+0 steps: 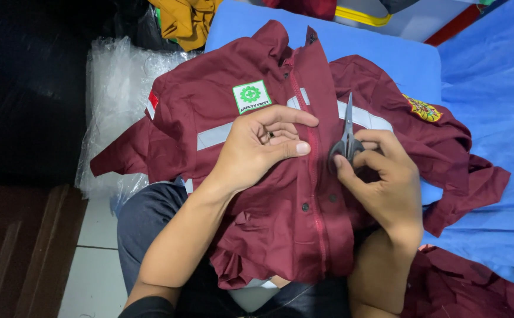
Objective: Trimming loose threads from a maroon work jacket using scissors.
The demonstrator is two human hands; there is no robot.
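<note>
Lap holds the maroon jacket (280,194), draped up onto blue cloth (493,106). Left hand (257,150) pinches fabric by the zipper (311,153); right hand (381,176) grips small scissors (348,138), blades up. Judging here: keep fabric taut, snip shallow.

maroon jacket (257,194), grey scissors (347,138), blue cloth (493,106)

A blue cloth-covered surface (493,106) carries the work here, running off to the right and top. Spread right on it lies a maroon work jacket (269,206), front up, with grey reflective strips, its lower part draped over the person's lap. At the left, clear plastic wrapping (115,82) sits beside the jacket, above a pale tiled floor (92,277)
</note>
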